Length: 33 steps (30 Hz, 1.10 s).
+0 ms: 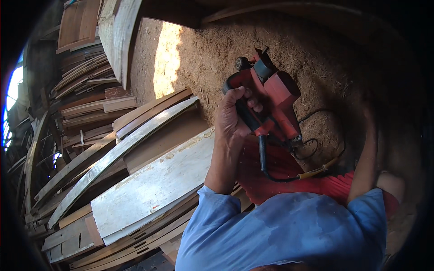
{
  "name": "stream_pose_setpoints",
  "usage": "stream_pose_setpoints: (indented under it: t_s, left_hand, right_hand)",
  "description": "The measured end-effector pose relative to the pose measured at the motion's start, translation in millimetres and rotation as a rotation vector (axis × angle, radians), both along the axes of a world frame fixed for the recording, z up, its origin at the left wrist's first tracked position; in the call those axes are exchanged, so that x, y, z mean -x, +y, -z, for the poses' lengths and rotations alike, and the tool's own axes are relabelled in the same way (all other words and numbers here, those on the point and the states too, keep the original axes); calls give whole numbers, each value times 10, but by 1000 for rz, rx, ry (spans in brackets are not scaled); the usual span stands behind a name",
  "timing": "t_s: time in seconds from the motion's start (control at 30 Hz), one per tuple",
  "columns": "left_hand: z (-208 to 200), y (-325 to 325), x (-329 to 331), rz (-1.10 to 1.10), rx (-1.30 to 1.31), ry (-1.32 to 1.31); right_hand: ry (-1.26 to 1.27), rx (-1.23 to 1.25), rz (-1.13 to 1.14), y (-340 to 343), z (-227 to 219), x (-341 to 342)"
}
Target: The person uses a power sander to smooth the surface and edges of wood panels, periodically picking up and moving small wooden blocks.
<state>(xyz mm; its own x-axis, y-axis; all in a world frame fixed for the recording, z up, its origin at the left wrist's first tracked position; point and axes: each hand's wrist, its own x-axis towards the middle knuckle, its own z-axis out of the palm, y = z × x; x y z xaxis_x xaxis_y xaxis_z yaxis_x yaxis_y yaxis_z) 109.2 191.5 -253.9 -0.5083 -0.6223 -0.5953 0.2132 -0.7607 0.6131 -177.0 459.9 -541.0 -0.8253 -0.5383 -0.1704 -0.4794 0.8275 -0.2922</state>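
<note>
sawdust floor [280, 49] beneath; left hand [233, 115] fingers wrapped tight around red power planer's [271, 97] black handle; right hand unseen.

No packages, labels, signs or screens anywhere in view.

Light: dim shed, one bright sun patch on the sawdust floor [166, 58].
Right side: deep shadow.
Edges: black, bent by fisheye.

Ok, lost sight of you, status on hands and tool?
Left hand gripping red power tool by handle. Right hand hidden in shadow. Black cord hangs loose over sawdust floor.
</note>
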Motion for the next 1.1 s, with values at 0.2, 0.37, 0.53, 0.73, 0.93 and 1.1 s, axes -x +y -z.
stream_pose_setpoints:
  t_s: [0.2, 0.37, 0.53, 0.73, 0.93, 1.1]
  left_hand:
    - [109, -26, -148, -6, -31, 57]
    - [23, 6, -195, 8, 4, 156]
    - [0, 75, -259, 98, 128, 304]
    - [-160, 268, -244, 50, 148, 288]
    - [-78, 364, -357, 75, 199, 227]
    - [-113, 390, -301, 91, 205, 219]
  right_hand:
    - [-312, 658, 7, -694, -1346, -30]
    - [-717, 1154, -35, -980, -2026, -180]
    - [-974, 1345, -213, -1413, -2655, -495]
    - [-927, 1293, -212, -1544, -2830, -646]
    - [-825, 1196, -353, -1617, -2788, -812]
    - [-856, 1070, -526, -1781, -2544, -855]
